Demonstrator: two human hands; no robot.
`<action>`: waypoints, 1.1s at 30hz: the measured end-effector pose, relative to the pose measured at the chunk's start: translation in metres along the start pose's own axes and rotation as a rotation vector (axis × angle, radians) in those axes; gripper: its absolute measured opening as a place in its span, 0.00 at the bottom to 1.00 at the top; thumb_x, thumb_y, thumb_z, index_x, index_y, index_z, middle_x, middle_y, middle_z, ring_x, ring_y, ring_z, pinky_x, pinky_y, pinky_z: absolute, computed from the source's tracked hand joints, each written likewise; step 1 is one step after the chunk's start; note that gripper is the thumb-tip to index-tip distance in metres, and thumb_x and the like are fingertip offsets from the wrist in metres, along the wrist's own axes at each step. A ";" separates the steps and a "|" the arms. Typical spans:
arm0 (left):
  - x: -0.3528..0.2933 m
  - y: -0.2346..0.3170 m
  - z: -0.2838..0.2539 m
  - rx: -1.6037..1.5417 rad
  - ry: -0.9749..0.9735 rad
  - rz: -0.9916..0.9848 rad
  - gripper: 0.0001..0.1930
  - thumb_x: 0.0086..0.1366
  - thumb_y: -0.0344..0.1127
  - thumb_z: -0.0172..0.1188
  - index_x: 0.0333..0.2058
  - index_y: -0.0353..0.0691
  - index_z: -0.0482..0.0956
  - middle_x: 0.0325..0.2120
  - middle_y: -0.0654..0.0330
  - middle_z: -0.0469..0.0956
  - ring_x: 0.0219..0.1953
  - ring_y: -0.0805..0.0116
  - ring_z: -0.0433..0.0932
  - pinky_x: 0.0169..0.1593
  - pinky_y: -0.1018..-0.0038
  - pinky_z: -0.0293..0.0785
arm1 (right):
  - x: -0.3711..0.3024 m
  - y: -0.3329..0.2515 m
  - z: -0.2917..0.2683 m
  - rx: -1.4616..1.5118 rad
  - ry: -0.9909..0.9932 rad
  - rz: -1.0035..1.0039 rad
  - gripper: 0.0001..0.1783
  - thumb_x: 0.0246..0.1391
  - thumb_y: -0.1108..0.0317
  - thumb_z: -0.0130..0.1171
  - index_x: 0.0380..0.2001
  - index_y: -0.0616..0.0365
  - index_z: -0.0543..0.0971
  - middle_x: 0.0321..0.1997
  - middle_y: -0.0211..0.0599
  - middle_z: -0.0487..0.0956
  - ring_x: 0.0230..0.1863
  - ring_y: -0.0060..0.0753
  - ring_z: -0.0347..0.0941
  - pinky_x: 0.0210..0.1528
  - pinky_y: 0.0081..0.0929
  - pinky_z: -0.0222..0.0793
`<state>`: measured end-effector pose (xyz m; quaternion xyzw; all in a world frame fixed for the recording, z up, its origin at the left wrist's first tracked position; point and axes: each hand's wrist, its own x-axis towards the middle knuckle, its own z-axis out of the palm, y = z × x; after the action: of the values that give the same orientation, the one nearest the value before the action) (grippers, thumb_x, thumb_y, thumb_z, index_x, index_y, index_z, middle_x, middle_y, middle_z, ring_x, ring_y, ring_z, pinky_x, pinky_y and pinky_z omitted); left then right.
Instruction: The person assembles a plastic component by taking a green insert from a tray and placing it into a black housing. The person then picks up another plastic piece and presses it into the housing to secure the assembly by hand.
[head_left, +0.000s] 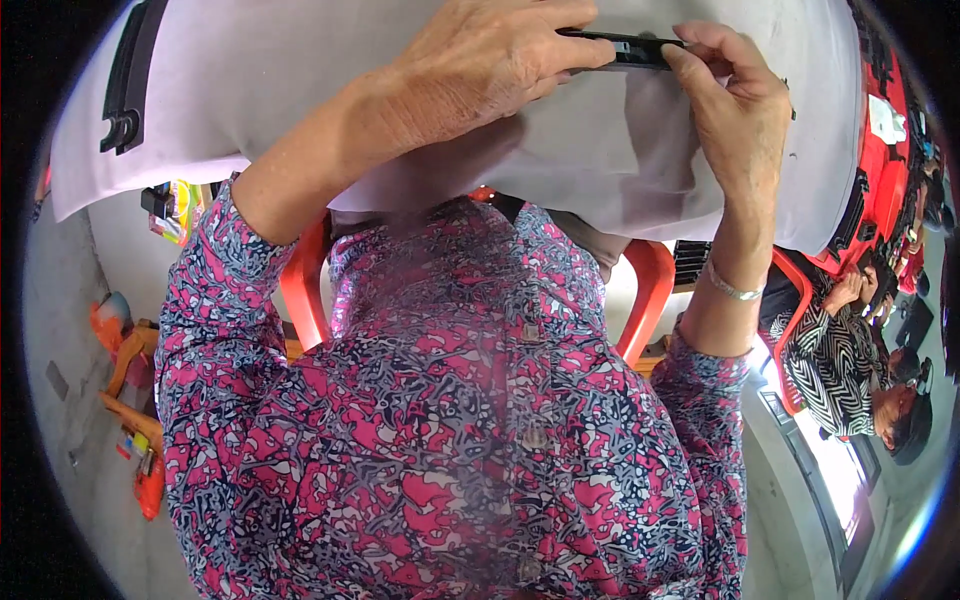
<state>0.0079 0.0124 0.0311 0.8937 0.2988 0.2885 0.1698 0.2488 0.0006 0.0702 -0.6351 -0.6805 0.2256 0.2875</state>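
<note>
Between my two hands, just above the pale cloth-covered table (pixel 620 130), is a narrow black plastic piece (pixel 640 52) with a small lighter patch in its middle. My left hand (pixel 500 50) grips its left end, thumb and fingers closed on it. At the right end, my right hand (pixel 738 95) pinches it between thumb and fingertips. The hands hide both ends of the piece, so its full shape cannot be made out. A bangle (pixel 735 287) circles my right wrist.
A long black plastic part (pixel 130 75) lies at the table's far left. At right, a co-worker in a zigzag-patterned top (pixel 835 365) sits by a red-covered table (pixel 880 190) bearing several black parts. A red chair (pixel 655 290) is under me.
</note>
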 end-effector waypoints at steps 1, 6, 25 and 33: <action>0.001 0.000 0.000 0.000 0.002 0.002 0.13 0.66 0.34 0.61 0.48 0.44 0.81 0.40 0.60 0.74 0.46 0.58 0.74 0.49 0.59 0.72 | 0.007 0.003 -0.001 -0.044 -0.031 -0.182 0.11 0.56 0.73 0.69 0.43 0.60 0.85 0.34 0.24 0.80 0.35 0.16 0.72 0.38 0.17 0.69; 0.002 -0.004 0.003 0.046 -0.035 0.033 0.14 0.67 0.36 0.59 0.51 0.46 0.81 0.40 0.58 0.72 0.48 0.56 0.73 0.51 0.57 0.71 | 0.022 -0.006 -0.002 -0.190 -0.211 -0.222 0.07 0.55 0.78 0.63 0.38 0.61 0.82 0.33 0.24 0.78 0.34 0.16 0.70 0.36 0.17 0.68; 0.005 -0.010 0.006 -0.043 -0.069 0.088 0.15 0.64 0.32 0.61 0.50 0.41 0.80 0.37 0.59 0.72 0.43 0.59 0.72 0.47 0.66 0.72 | 0.045 0.023 0.024 0.870 -0.528 -0.515 0.08 0.54 0.84 0.56 0.32 0.59 0.80 0.32 0.21 0.77 0.32 0.12 0.69 0.36 0.15 0.67; -0.006 -0.012 0.007 -0.069 -0.015 0.163 0.18 0.60 0.30 0.63 0.50 0.36 0.79 0.36 0.59 0.71 0.40 0.59 0.71 0.47 0.67 0.70 | 0.038 0.010 0.020 0.775 -0.597 -0.176 0.06 0.53 0.84 0.58 0.27 0.60 0.77 0.31 0.20 0.72 0.30 0.12 0.66 0.31 0.16 0.64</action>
<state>0.0030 0.0175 0.0175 0.9108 0.2136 0.3048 0.1785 0.2420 0.0409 0.0529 -0.3293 -0.6505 0.6088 0.3128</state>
